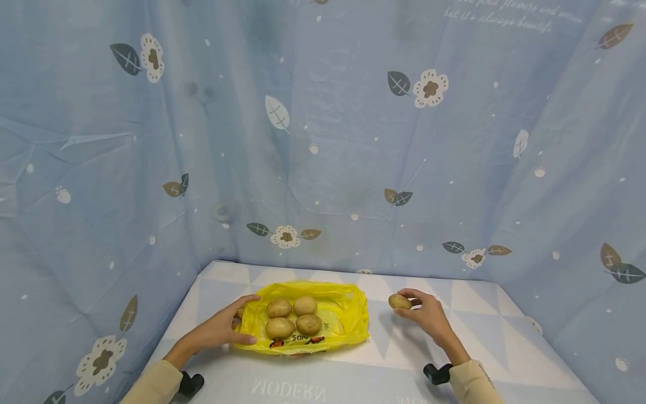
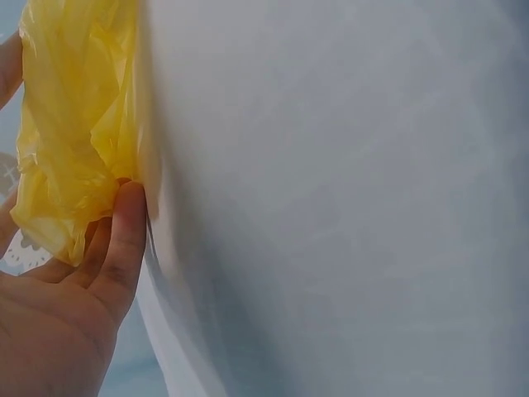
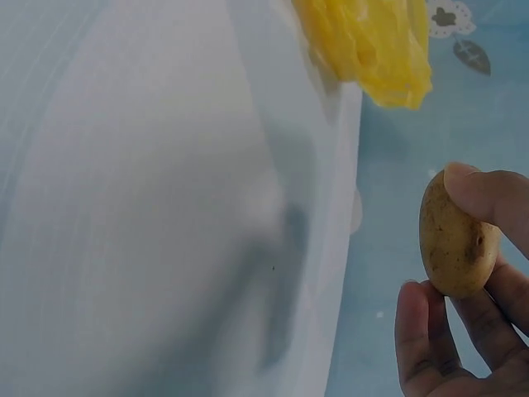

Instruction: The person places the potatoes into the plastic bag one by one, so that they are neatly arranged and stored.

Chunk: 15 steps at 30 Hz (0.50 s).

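A yellow plastic bag [image 1: 357,317] lies on the table with its mouth spread wide and several potatoes [image 1: 280,328] inside. My left hand [image 1: 214,330] grips the bag's left end, thumb at the near edge and fingers at the far one. In the left wrist view the crumpled yellow plastic [image 2: 78,124] sits between thumb and fingers. To the right of the bag, my right hand [image 1: 429,315] holds a single potato [image 1: 398,301] above the table, pinched between thumb and fingers. That potato [image 3: 453,240] shows a small dark spot in the right wrist view.
The table [image 1: 202,370] has a white and pale blue cloth with triangles and printed lettering. Blue curtains [image 1: 343,140] with flowers and leaves hang behind it and on both sides. Black wrist mounts [image 1: 437,373] sit by the sleeves.
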Motion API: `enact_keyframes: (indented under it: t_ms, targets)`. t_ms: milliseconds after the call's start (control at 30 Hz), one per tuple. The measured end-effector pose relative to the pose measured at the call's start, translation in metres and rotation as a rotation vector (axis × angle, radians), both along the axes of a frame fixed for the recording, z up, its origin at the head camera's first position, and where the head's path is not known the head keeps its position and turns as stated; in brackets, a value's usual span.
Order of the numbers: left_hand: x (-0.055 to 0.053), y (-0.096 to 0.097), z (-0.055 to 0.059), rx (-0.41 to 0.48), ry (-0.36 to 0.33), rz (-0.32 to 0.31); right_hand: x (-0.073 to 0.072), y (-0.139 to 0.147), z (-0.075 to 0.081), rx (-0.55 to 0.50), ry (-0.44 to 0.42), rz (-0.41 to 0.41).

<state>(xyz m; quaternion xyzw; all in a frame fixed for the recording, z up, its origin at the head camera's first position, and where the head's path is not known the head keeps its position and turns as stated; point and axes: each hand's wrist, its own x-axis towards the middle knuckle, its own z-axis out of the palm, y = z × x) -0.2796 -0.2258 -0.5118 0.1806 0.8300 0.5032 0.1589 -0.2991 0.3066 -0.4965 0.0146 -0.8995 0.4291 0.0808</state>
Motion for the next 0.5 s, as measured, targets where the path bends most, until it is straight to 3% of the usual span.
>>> enact_keyframes:
  t_ms: [500]
  targets:
    - [0.001, 0.002, 0.001, -0.04, -0.007, 0.033, 0.0, -0.03, 0.006, -0.027, 0.021, 0.085]
